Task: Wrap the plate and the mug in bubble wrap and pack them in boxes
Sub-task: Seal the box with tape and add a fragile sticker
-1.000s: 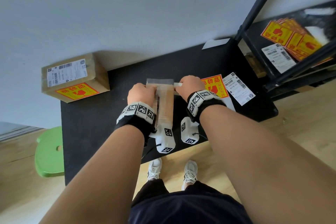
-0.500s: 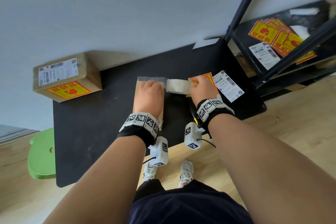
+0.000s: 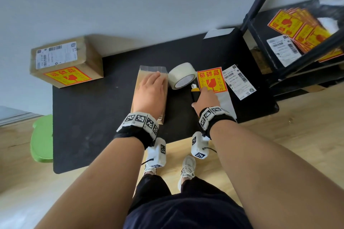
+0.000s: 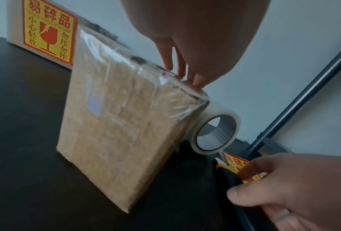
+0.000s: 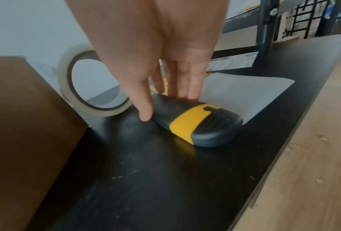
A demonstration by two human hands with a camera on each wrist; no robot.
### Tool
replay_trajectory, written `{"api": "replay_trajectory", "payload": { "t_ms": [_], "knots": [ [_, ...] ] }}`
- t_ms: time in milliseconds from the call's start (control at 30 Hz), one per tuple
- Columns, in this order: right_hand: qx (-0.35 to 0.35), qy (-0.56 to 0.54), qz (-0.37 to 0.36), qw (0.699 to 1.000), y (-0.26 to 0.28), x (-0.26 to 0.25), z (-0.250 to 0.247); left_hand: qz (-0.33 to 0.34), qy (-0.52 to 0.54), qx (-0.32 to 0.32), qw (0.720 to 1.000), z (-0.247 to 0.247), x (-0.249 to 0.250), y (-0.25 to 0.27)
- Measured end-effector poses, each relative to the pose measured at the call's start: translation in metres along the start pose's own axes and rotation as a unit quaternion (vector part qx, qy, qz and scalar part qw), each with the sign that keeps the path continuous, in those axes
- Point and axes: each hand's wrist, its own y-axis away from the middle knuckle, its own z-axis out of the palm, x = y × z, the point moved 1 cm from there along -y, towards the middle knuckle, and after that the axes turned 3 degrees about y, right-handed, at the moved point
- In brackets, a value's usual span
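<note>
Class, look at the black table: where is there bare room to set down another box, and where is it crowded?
Bare patch: the table's left half, bordered by the labelled box, the slim box under the left hand, and the near edge. Crowded: right of that box, with tape roll, knife, right hand, fragile sticker.

A plain pale wall [image 3: 130,2] rises behind the black bench [image 3: 89,117]; light wooden floor [image 3: 297,145] below; a black metal shelf rack [image 3: 260,5] stands right; a green stool [image 3: 41,139] left.
</note>
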Motion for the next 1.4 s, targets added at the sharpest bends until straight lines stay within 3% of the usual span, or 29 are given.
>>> {"api": "replay_trajectory", "payload": {
  "t_ms": [333, 500, 600, 667, 833, 1033, 1400],
  "knots": [
    [0.004, -0.001, 0.026, 1.000, 0.007, -0.005, -0.023, -0.004, -0.015, -0.004, 1.000, -0.002, 0.003, 0.002],
    [0.060, -0.067, 0.000, 0.996, 0.014, -0.011, -0.053, -0.014, -0.056, -0.048, 0.997, -0.008, 0.008, 0.001],
    [0.087, -0.186, 0.003, 0.979, 0.016, -0.017, -0.061, -0.027, -0.069, -0.063, 0.995, -0.010, 0.011, -0.001],
    [0.076, -0.205, -0.046, 0.975, 0.021, -0.026, -0.063, -0.025, -0.082, -0.071, 0.994, -0.011, 0.013, 0.000],
    [-0.006, -0.125, -0.146, 0.981, 0.036, -0.043, -0.060, -0.014, -0.115, -0.085, 0.990, -0.008, 0.015, 0.001],
    [-0.069, -0.060, -0.134, 0.987, 0.043, -0.050, -0.049, -0.010, -0.133, -0.096, 0.986, -0.009, 0.015, 0.001],
    [-0.067, 0.003, -0.110, 0.992, 0.039, -0.064, -0.034, -0.023, -0.140, -0.127, 0.982, -0.006, 0.010, -0.003]
  ]
}}
